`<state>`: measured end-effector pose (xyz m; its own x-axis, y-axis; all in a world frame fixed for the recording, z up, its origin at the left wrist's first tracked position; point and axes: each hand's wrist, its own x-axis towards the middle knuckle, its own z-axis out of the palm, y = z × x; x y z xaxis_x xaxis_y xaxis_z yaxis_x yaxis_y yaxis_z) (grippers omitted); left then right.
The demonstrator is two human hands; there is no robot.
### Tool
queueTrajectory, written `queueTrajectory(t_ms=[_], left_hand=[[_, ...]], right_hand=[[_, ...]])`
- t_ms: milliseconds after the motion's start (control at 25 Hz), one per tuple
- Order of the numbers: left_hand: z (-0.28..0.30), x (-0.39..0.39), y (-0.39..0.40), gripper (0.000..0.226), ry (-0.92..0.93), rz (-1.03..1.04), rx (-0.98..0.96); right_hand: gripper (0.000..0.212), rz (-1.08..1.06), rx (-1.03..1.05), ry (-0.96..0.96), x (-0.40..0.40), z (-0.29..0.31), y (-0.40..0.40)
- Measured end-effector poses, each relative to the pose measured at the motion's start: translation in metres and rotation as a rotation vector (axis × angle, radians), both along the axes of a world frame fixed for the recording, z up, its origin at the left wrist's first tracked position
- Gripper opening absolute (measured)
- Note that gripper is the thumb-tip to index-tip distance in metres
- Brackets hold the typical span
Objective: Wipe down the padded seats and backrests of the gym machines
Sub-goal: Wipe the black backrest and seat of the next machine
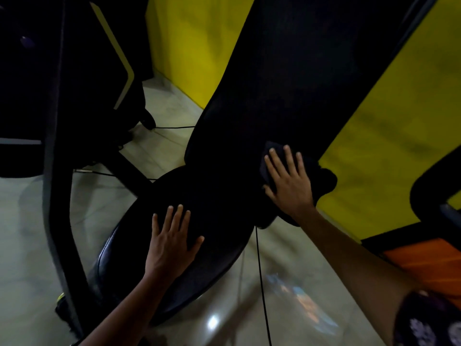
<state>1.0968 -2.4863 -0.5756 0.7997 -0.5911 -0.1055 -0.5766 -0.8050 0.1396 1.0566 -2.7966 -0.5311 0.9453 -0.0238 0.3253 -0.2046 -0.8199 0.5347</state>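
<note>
Black cloth under right hand on backrest

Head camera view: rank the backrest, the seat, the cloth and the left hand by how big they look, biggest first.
1. Backrest, by far the largest.
2. Seat, partly covered by the left hand.
3. Cloth and left hand: too close to rank, since the right hand hides much of the cloth.

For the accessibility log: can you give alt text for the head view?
A person's right hand presses a dark cloth flat against the lower end of a black padded backrest, while the left hand rests palm-down on the black seat. Yellow walls and a pale glossy floor surround the machine.
</note>
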Motion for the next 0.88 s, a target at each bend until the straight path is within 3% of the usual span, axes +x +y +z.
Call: queueTrajectory(t_ms=[80, 160, 280, 440, 520, 600, 680, 800, 880], left_hand=[[-0.002, -0.001, 0.0, 0.074, -0.033, 0.012, -0.016], [-0.003, -0.002, 0.0, 0.074, -0.036, 0.021, -0.011], [-0.004, -0.004, -0.002, 0.075, -0.037, 0.024, -0.021], [-0.004, 0.0, -0.006, 0.075, -0.036, 0.031, -0.026], [-0.004, 0.0, -0.006, 0.076, -0.037, 0.025, -0.029], [-0.003, 0.0, -0.008, 0.076, -0.039, 0.028, -0.035], [-0.002, 0.001, -0.009, 0.075, -0.04, 0.027, -0.031], [-0.005, 0.0, -0.007, 0.075, -0.043, 0.019, -0.028], [-0.008, -0.001, -0.006, 0.075, -0.038, 0.02, -0.016]], right_hand=[[0.075, 0.056, -0.125, 0.14, -0.008, -0.02, 0.003], [0.064, 0.131, -0.254, 0.212, -0.008, -0.013, -0.003], [0.048, 0.145, -0.217, -0.046, 0.005, 0.033, -0.025], [0.052, -0.225, -0.101, -0.408, 0.019, 0.075, -0.025], [0.067, -0.263, -0.01, -0.363, 0.01, 0.048, -0.006], [0.079, -0.188, -0.034, -0.167, -0.007, 0.008, 0.005], [0.068, -0.09, -0.091, -0.076, -0.014, -0.012, 0.005], [0.052, -0.001, -0.069, -0.168, 0.002, 0.017, -0.007], [0.053, -0.097, -0.079, -0.341, 0.019, 0.057, -0.019]])
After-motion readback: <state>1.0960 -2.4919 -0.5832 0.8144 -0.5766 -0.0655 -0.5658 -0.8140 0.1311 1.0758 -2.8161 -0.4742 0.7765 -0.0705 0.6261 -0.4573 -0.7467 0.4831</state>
